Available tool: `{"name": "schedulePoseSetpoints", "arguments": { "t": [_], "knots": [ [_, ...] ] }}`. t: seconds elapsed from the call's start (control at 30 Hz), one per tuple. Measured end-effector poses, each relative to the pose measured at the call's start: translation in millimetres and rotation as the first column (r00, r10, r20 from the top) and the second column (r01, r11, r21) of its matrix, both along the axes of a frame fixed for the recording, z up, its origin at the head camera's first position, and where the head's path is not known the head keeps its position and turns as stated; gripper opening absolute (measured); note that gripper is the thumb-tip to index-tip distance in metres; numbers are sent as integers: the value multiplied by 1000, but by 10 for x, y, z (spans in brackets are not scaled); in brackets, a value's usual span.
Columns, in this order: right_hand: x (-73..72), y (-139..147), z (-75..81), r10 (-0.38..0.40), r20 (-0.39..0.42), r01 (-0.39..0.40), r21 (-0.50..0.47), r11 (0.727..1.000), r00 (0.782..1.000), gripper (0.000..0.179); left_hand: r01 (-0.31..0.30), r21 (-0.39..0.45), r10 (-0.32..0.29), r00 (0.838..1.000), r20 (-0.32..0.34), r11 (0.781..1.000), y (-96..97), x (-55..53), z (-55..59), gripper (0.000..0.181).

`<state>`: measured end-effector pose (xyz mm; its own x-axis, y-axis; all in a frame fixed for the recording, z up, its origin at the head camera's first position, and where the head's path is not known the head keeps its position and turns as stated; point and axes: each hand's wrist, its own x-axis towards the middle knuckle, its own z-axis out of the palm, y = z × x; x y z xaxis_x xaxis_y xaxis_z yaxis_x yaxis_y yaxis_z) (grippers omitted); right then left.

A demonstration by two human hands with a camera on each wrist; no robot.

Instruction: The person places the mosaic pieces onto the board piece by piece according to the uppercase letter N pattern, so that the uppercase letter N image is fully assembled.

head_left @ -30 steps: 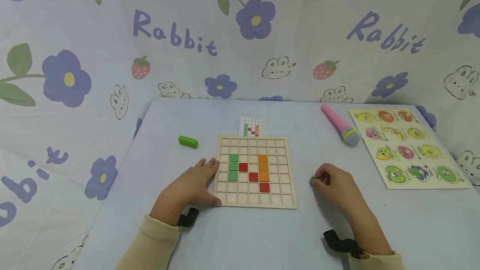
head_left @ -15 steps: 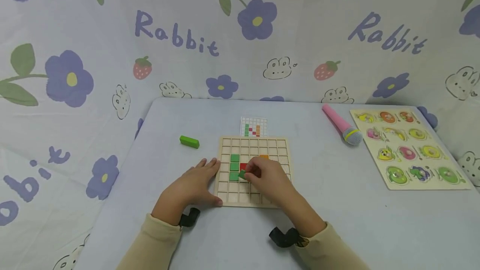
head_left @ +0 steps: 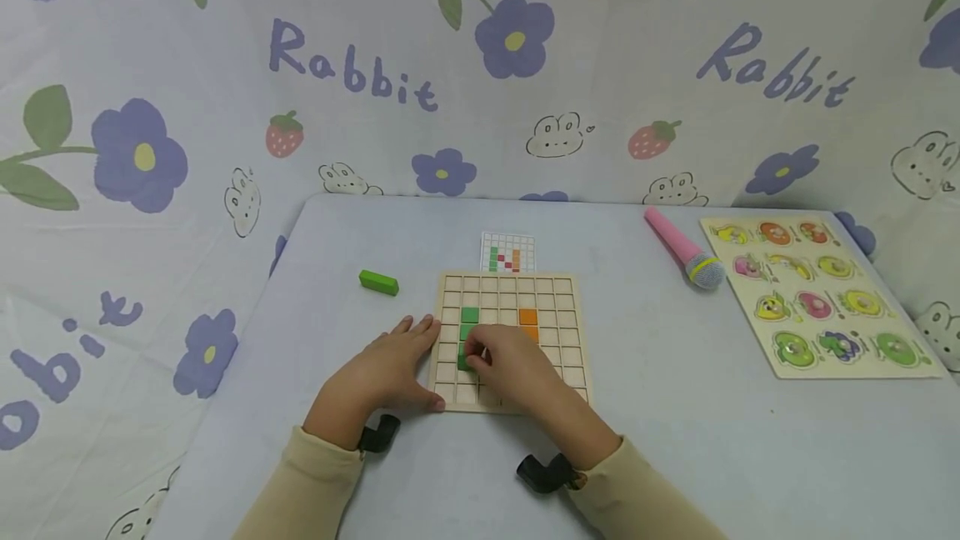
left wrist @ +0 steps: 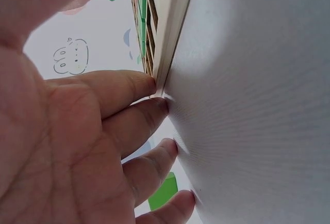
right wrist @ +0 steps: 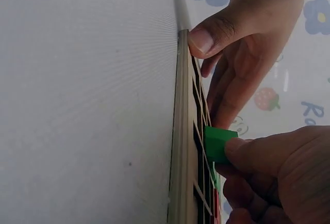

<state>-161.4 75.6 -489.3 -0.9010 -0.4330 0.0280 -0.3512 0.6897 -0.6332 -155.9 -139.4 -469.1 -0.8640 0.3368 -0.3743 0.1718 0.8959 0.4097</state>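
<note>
A wooden grid board [head_left: 566,303] lies on the table. My left hand [head_left: 386,365] rests along its left side, with fingertips and thumb touching the edge; the left wrist view shows these fingers extended [left wrist: 136,123]. Between thumb and fingers, my right hand [head_left: 513,369] pinches a small green block [right wrist: 216,144], tilted at the grid. In the head view, the block overlaps the lower part of the column of green squares [head_left: 469,315]. Orange squares [head_left: 528,317] show farther right on the board, partly behind the right hand. That hand hides the red squares in the head view.
A small pattern card [head_left: 507,250] lies behind the board, partly covered by its edge. A green oblong block [head_left: 378,282] lies to the back left. To the right are a pink toy microphone [head_left: 682,248] and a fruit puzzle board [head_left: 761,277].
My right hand has carried the green block from the table right of the board, leftward over the grid to the green column. The left hand has stayed at the board's edge.
</note>
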Motion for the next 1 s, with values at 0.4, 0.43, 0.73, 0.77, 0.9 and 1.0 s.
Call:
{"name": "schedulePoseSetpoints", "arguments": {
  "t": [0.4,0.43,0.73,0.77,0.9,1.0],
  "knots": [
    [99,-3,-1,20,14,-21,90,996,1000,6,6,7,-6,1000,-5,1000,16,10,9,116],
    [106,0,-6,22,-5,-22,99,995,1000,5,7,6,-7,1000,-5,1000,19,11,13,116],
    [154,21,-51,30,-118,-14,132,991,993,4,9,-1,-9,1000,-6,1000,38,4,9,115],
    [154,21,-50,28,-116,-12,131,991,993,4,10,0,-10,1000,-6,1000,39,1,8,115],
    [153,26,-42,24,-110,-10,127,992,994,3,11,0,-11,1000,-2,1000,36,-7,6,116],
    [159,37,-25,16,-124,-3,104,995,992,4,12,12,-12,1000,-2,1000,-2,-29,-12,115]
  ]
}}
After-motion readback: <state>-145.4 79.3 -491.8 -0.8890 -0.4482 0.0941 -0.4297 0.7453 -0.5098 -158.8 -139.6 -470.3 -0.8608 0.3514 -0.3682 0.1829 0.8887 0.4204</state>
